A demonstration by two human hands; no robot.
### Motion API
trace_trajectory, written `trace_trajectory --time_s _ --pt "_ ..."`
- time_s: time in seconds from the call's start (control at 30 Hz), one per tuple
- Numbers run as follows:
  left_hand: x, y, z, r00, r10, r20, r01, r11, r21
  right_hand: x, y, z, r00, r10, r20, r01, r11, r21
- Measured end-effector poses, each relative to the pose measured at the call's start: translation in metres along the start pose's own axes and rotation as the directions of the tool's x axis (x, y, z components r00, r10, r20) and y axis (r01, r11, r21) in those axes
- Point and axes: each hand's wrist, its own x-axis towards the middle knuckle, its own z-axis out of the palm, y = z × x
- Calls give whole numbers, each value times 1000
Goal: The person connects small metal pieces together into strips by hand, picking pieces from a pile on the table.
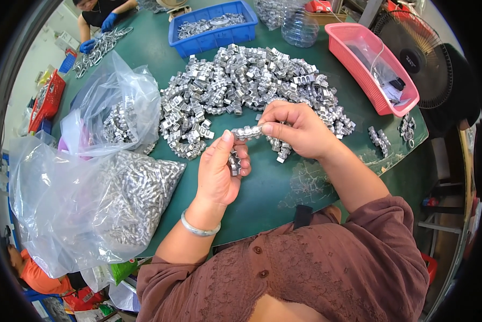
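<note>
A silvery metal link strip [246, 133] stretches between my two hands above the green table. My left hand [215, 174] is closed round its left part, thumb on top, and a lower stretch of links shows against the fingers. The thumb and fingers of my right hand [300, 129] pinch its right end, where more links hang beneath. Just beyond them spreads a large heap of similar metal link strips [251, 75]. To the left of my left hand lies a clear plastic bag [53, 198] full of small silvery metal pieces [139, 198].
Behind that bag stands another open plastic bag [120, 80] with metal parts. A blue bin [214, 44] sits at the back, a pink basket [372, 70] and black fan [412, 59] at right. Across the table, a person in blue gloves [110, 21] handles metal strips.
</note>
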Motion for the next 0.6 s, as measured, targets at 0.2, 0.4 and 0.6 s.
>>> trace_trajectory --time_s 0.2,0.4,0.6 --pt "4 1 -3 996 -85 -14 85 996 16 1 1 4 994 -106 20 108 979 -173" --pt "6 -1 -6 996 -90 -6 90 995 -31 0 -2 3 956 -273 109 292 922 -256" --pt "7 1 -4 985 37 168 -17 993 -115 -5 -1 -7 944 -315 96 271 579 -769"
